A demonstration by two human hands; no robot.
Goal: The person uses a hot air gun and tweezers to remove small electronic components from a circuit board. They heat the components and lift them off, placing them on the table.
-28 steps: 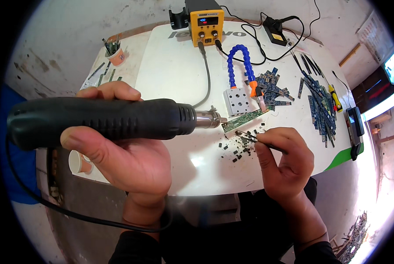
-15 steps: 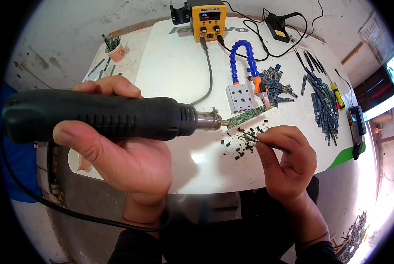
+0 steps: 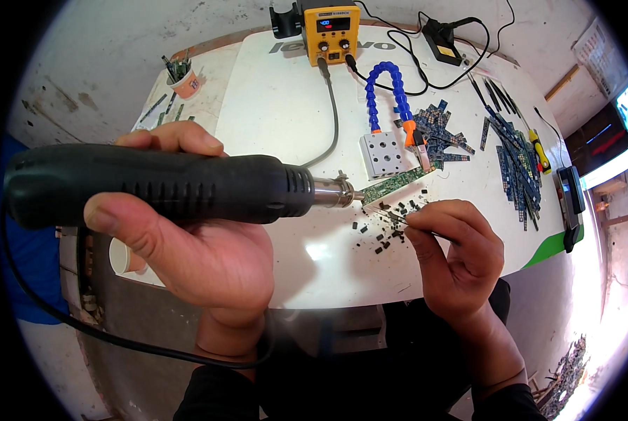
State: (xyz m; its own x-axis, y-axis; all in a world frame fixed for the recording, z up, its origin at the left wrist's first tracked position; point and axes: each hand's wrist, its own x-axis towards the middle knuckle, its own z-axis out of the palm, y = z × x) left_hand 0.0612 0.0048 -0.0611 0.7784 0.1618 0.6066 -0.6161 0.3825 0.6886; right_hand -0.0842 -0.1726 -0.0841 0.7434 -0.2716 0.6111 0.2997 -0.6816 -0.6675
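Observation:
My left hand is wrapped round a black hot air gun, its metal nozzle pointing right at the near end of a narrow green circuit board. The board's far end sits in the clip of a blue jointed flexible arm that rises from a grey metal block. Between thumb and fingers my right hand pinches thin tweezers, their tips close to the board's near end. Small black components lie scattered on the white table below the board.
A yellow soldering station stands at the back, its cables running across the table. Piles of narrow circuit boards lie to the right, near a yellow screwdriver. A paper cup holds board strips at back left; another cup stands near left.
My right hand and the tweezers have shifted slightly left, and the tweezers' angle has changed a little. The hot air gun and circuit board stay nearly where they were.

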